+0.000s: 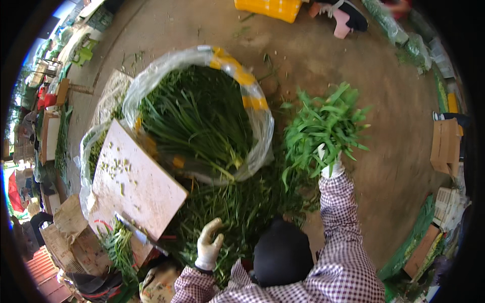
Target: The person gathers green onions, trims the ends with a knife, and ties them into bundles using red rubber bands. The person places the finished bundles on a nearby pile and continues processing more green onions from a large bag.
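Note:
My right hand (330,161), in a white glove, is closed around a bunch of leafy green stems (329,121), held out to the right over the floor. My left hand (209,244), in a pale glove, is empty with thumb and fingers apart, above loose greens (235,204). Ahead stands a large clear plastic bag (261,125) with yellow tape, full of long-leaved greens (193,117). Left of it lies a white board (140,178) with cut stem pieces. A knife (140,233) rests across the board's near edge, beside a small bundle of greens (121,242).
A second plastic bag (86,189) is partly under the board. Cardboard (81,242) lies at the near left. A yellow crate (271,8) and a person's shoe (354,17) are at the far edge. An open cardboard box (444,146) stands at the right.

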Available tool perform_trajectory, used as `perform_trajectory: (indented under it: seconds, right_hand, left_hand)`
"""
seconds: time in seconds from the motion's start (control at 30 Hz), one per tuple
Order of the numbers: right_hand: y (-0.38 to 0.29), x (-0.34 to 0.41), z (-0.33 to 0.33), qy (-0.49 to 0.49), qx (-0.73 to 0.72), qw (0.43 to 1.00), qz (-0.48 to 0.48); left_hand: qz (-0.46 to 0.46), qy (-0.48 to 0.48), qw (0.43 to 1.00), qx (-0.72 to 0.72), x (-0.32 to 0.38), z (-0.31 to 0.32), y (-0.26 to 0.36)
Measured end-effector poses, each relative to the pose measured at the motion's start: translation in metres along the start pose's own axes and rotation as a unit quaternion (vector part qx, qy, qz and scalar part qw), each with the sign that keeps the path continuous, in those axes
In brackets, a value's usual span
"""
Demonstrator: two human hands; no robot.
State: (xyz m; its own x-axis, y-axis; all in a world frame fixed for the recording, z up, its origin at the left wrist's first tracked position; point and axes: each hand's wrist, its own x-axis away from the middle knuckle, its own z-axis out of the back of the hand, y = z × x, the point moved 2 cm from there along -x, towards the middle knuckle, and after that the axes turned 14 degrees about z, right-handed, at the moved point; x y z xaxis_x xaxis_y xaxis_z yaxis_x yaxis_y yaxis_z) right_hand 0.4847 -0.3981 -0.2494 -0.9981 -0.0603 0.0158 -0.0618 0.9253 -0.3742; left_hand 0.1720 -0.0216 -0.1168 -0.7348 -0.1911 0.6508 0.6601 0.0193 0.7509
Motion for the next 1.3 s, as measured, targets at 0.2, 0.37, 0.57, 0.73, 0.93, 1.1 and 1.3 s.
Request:
perform_trajectory:
  seconds: [0.2, 0.37, 0.57, 0.73, 0.93, 1.1, 1.3]
  right_hand:
    - [-0.018, 0.001, -0.014, 0.211, -0.685, 0.695, 0.052]
    - [-0.012, 0.003, -0.038, 0.091, 0.168, 0.978, 0.079]
    - [-0.023, -0.005, -0.038, -0.010, 0.865, 0.501, 0.027]
    - [-0.034, -0.014, -0.069, -0.037, 0.859, 0.494, 0.130]
    - [-0.053, -0.053, -0.196, -0.044, 0.735, 0.650, 0.187]
    - [-0.071, 0.026, -0.386, -0.085, 0.393, 0.891, 0.213]
    - [-0.087, 0.134, -0.501, -0.063, 0.263, 0.960, 0.074]
  left_hand:
    - [-0.016, 0.043, 0.999, -0.003, 0.023, 0.004, -0.014]
    - [-0.001, 0.060, 0.997, 0.041, 0.040, -0.003, -0.019]
    - [-0.011, 0.051, 0.995, 0.084, 0.058, -0.004, -0.024]
    - [-0.015, 0.070, 0.995, 0.067, 0.071, 0.003, -0.027]
    - [-0.050, 0.066, 0.984, 0.156, 0.091, -0.007, -0.016]
    - [-0.041, 0.067, 0.977, 0.198, 0.087, -0.011, 0.010]
    - [-0.074, -0.061, 0.904, 0.416, 0.075, 0.003, 0.090]
